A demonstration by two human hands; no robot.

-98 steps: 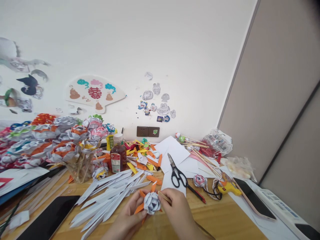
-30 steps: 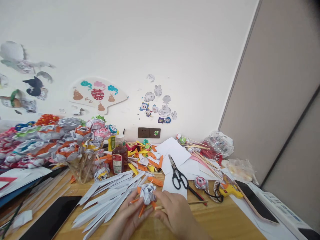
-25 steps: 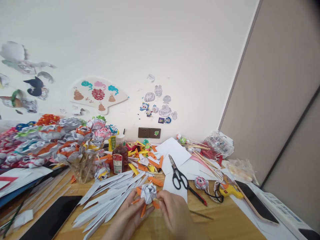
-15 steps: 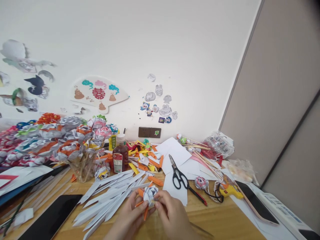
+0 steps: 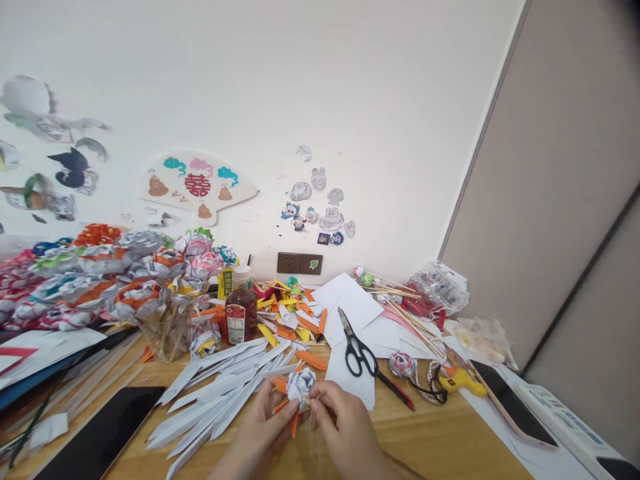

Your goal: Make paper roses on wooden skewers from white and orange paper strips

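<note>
A folded paper flower, white with grey print and orange petals, is held upright low in the middle of the view. My left hand pinches its underside from the left. My right hand grips it from the right, fingertips at its base. A thin wooden stick runs under my right hand and is mostly hidden. Both hands hover just above the wooden table, beside a fan of pointed white paper strips.
Black scissors lie on white sheets behind my right hand. A yellow glue gun, a small paper rose, skewers, a brown bottle, a cup of paper flowers, and dark phones crowd the table.
The flower has been turned and tipped between my hands and the stick brought in under it. My hands stay in the same spot near the table's front.
</note>
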